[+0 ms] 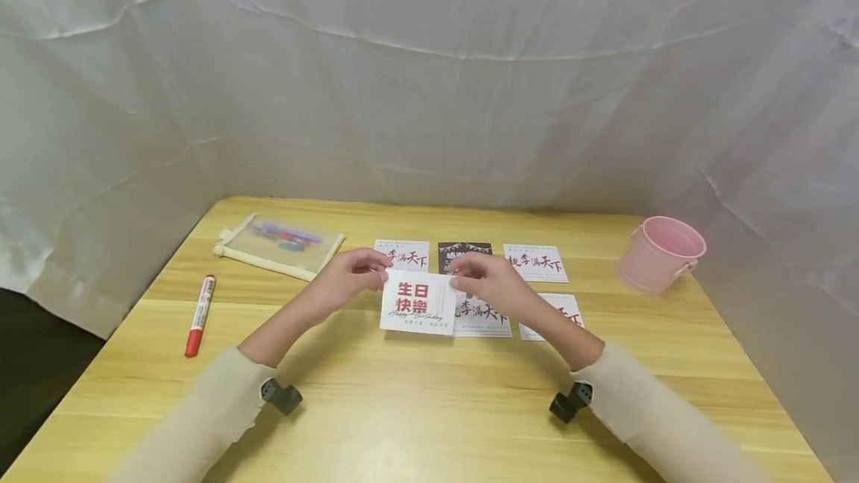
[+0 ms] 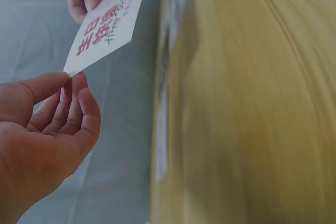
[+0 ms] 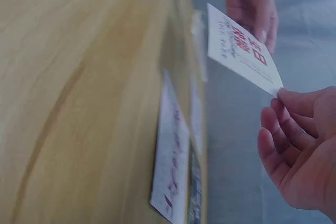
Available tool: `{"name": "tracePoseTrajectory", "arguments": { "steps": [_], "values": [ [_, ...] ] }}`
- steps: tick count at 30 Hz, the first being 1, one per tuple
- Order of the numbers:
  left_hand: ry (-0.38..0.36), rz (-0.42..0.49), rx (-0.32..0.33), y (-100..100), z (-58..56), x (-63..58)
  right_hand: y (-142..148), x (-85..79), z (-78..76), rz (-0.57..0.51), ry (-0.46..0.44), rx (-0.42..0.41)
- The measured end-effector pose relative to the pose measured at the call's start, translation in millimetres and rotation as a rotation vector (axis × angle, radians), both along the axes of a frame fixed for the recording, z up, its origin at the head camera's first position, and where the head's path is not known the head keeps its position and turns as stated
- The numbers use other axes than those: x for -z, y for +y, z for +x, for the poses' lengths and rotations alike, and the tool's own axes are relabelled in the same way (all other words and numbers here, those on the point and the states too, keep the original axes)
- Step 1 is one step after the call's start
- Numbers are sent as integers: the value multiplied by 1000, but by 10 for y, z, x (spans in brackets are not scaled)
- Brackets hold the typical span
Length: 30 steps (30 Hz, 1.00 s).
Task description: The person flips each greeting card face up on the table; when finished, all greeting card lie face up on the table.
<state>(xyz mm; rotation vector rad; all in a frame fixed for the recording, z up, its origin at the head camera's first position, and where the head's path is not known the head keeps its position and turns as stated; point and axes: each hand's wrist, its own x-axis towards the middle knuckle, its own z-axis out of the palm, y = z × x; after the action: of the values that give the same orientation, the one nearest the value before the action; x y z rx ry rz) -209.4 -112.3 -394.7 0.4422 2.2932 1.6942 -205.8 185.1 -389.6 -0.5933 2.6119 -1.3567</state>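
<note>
A white birthday card (image 1: 419, 304) with red characters is held up over the table, tilted toward the head camera. My left hand (image 1: 350, 278) pinches its upper left corner between thumb and fingers; the left wrist view shows that left hand (image 2: 52, 116) at the card's corner. At the upper right corner, my right hand (image 1: 495, 283) pinches the card the same way, and the right wrist view shows the right hand (image 3: 299, 145) with its thumb on the corner. Behind the held card, several printed cards lie in two rows, among them a dark card (image 1: 463, 248) partly hidden by my right hand.
A zipped mesh pouch (image 1: 285, 242) with pens inside lies at the back left. Nearer on the left is a red marker (image 1: 198, 317). A pink bucket (image 1: 661, 256) stands at the back right. A pale curtain (image 1: 429, 95) hangs behind the wooden table (image 1: 403, 416).
</note>
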Motion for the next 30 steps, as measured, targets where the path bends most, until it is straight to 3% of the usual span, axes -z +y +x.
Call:
{"name": "tracePoseTrajectory", "arguments": {
  "steps": [5, 13, 19, 26, 30],
  "values": [
    [-13, -126, 3, -198, -124, 150, -244, 143, -140, 74, -26, -15],
    [64, -336, 87, -313, -301, 270, -501, 341, -297, 234, -20, -3],
    [144, -499, 106, -306, -315, 270, -607, 399, -333, 337, 1, -6],
    [168, -572, 121, -288, -300, 269, -656, 450, -345, 426, 44, 4],
    [187, -631, 98, -271, -306, 268, -696, 447, -336, 475, 98, 9]
  ]
}}
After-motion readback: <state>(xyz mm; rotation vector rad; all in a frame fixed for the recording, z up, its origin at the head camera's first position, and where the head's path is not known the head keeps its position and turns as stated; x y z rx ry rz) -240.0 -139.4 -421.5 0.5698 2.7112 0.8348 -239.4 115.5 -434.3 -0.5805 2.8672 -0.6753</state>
